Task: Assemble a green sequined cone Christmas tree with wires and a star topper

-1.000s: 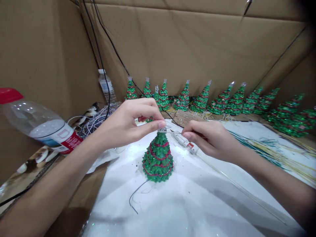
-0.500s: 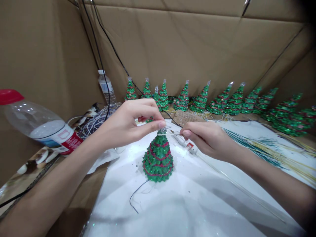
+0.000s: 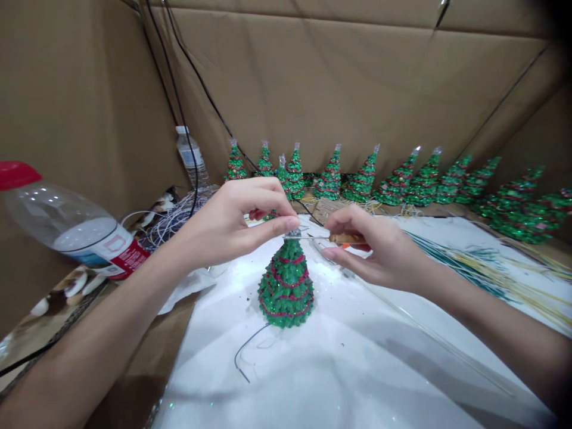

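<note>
A small green Christmas tree figurine (image 3: 288, 286) with red garlands stands upright on the white board (image 3: 339, 369). At its tip is a clear star topper (image 3: 300, 229), which my left hand (image 3: 250, 220) pinches between thumb and forefinger. My right hand (image 3: 379, 247) grips the brown, wooden-looking handle of a thin metal tool (image 3: 346, 239). That tool's slim shaft points left, its end at the base of the star; whether it touches is too small to tell. From the tree's foot a dark wire (image 3: 241, 351) curls over the board.
More green trees (image 3: 328, 173) line the cardboard wall. On the left are a large red-capped bottle (image 3: 89, 232), a smaller water bottle (image 3: 192, 158) and tangled wires (image 3: 172, 217). Green and yellow strands (image 3: 473, 268) lie right, near a clear rod (image 3: 424, 333).
My right fingers have shifted and loosened around the tool, so its brown handle now shows. My left hand stays at the star, and the tree has hardly moved.
</note>
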The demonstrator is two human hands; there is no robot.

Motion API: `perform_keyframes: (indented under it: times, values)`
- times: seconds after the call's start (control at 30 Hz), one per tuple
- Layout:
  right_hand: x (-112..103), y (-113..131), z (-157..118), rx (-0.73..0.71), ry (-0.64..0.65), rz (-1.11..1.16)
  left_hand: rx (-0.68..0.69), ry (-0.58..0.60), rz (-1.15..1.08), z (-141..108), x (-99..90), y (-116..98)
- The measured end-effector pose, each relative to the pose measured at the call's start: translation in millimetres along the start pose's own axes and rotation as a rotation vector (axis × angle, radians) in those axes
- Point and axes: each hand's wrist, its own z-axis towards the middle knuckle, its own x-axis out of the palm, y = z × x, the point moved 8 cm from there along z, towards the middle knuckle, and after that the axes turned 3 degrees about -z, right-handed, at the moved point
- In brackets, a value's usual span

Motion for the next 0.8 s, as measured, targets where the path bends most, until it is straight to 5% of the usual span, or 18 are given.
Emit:
perform_keyframes:
  times: [0.4,0.6,0.8]
  values:
    - [0,10,3,-0.084,0.011,-0.104,0.011,0.003,0.011,1,0.2,-2]
    - [-10,2,3,-0.008,-0.053,0.062,0.004,0.007,0.011,0,0.0,-1]
    - [-7,5,7,-0.067,0.006,-0.086,0.000,0.001,0.003,0,-0.3,-2]
